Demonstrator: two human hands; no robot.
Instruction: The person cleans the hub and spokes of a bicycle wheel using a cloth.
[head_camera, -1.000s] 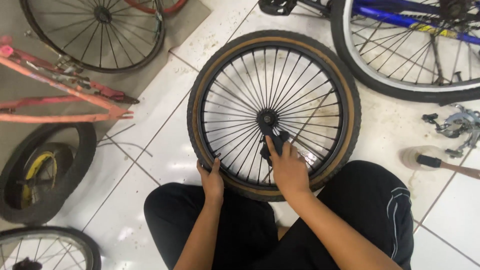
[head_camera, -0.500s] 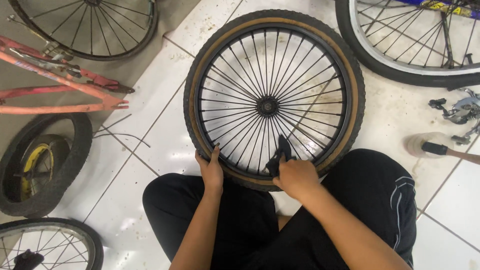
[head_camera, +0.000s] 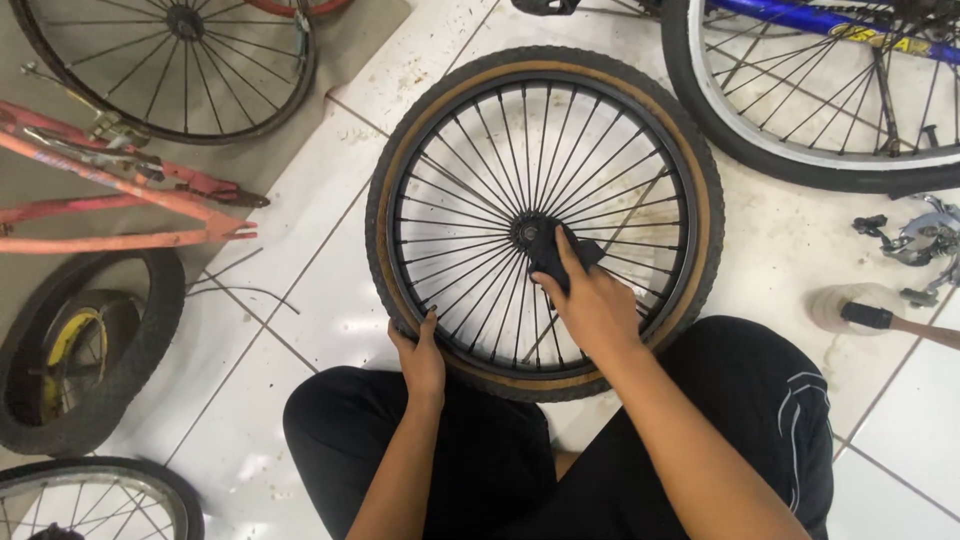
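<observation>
Tan-walled black bicycle wheel (head_camera: 545, 90), flat mid-frame on white tiles (head_camera: 330, 290), is gripped at its lower rim by the left hand (head_camera: 420, 355); a dark cloth (head_camera: 555, 255) is pressed onto the spokes near the hub by the closed right hand (head_camera: 595, 305).

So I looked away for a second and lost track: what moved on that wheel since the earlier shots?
The right hand, holding a dark cloth, slid from the spokes near the rim back up to the hub. The left hand kept its grip on the tyre at the near edge, and the wheel stayed flat on the tiled floor.
</observation>
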